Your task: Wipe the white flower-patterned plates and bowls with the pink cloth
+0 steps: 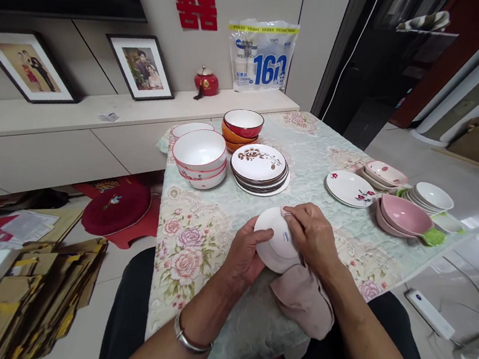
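A small white plate (274, 243) is held above the near part of the table, its underside with a blue mark facing up. My left hand (244, 254) grips its left rim, thumb on top and fingers beneath. Against the plate's upper right side, my right hand (312, 235) presses a pinkish cloth (300, 303), which hangs down below the hand and plate. Behind my hands stands a stack of plates, the top plate (259, 163) bearing a brown flower pattern. White bowls with red rims (201, 154) are stacked to its left.
Red and orange bowls (241, 124) stand at the table's back. On the right are flowered plates (350, 188), pink leaf-shaped bowls (405, 215) and small white bowls (433, 197). A flowered tablecloth (190, 243) covers the table. Flattened cardboard (33, 294) and a red stool (116, 205) are on the left.
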Demonstrator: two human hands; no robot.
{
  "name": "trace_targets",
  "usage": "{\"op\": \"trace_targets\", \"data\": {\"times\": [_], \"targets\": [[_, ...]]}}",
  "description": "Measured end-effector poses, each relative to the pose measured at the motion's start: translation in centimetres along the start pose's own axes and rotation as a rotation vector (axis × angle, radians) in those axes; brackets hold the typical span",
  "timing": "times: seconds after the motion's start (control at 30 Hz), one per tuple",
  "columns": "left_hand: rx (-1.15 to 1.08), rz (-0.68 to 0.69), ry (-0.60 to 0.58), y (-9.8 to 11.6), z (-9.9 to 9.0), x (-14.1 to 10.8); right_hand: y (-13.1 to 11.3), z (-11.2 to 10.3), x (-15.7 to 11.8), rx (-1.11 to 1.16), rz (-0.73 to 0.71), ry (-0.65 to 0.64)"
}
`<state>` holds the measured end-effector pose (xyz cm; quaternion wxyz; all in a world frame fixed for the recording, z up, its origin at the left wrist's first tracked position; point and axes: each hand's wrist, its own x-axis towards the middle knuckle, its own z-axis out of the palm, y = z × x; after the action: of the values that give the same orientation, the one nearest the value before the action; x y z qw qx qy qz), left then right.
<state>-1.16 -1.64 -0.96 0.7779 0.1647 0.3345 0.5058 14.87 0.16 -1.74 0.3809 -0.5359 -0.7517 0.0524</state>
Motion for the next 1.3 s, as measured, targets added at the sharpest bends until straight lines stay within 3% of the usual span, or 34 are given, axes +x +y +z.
{"op": "trace_targets", "data": {"times": [0.13,0.23,0.43,0.73,0.9,1.07,1.3], "targets": [[-0.008,0.063,0.072,0.2,0.0,0.0,1.0,0.2,-0.3,-0.014,0.117,0.005],[-0.004,0.042,0.087,0.1,0.2,-0.3,0.3,0.6,-0.3,0.005,0.032,0.026],[0.019,-0.032,-0.012,-0.5,0.5,-0.5,-1.4,0.8,0.0,0.082,-0.165,-0.067],[0.053,0.037,-0.021,-0.3,0.7,-0.6,0.8,0.3,0.0,0.043,0.072,0.076],[0.087,0.036,0.005,-0.6,0.8,-0.7,-0.8,0.3,0.2,0.069,-0.04,0.093],[0.07,0.003,-0.041,-0.8,0.7,-0.7,-2.0,0.1,0.4,0.07,-0.167,0.062],[-0.012,0.069,0.019,-0.6,0.4,0.0,0.1,0.4,-0.2,-0.052,0.031,0.04]]}}
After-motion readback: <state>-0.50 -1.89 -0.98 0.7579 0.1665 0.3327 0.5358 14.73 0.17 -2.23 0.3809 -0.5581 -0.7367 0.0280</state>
